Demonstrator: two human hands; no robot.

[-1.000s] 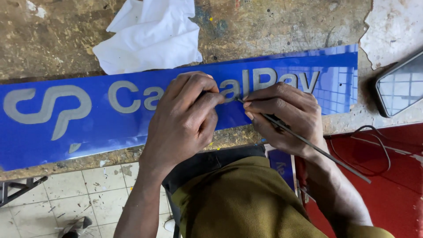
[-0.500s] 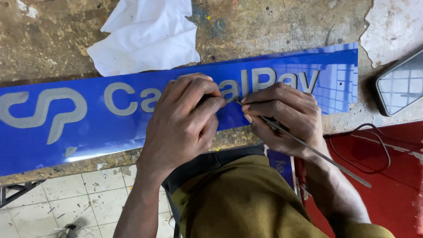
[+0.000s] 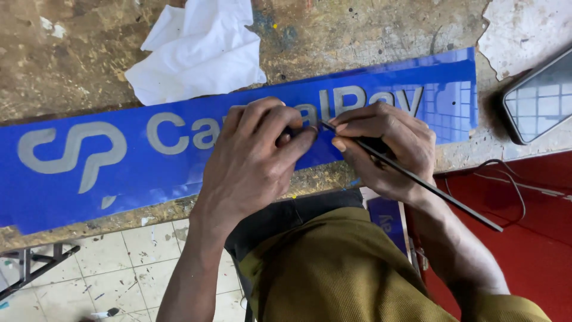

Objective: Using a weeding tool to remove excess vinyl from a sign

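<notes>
two hands [image 3: 256, 155] [image 3: 381, 149], one blade [image 3: 417, 179], one blue strip [image 3: 119, 167]

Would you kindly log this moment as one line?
left hand pressing blue sign | right hand holding thin tool, tip at lettering | white paper behind

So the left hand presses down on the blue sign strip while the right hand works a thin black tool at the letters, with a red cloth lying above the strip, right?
Not quite: the head view shows a white cloth, not red. The left hand, right hand, thin black tool and blue sign strip are as you say.
</notes>
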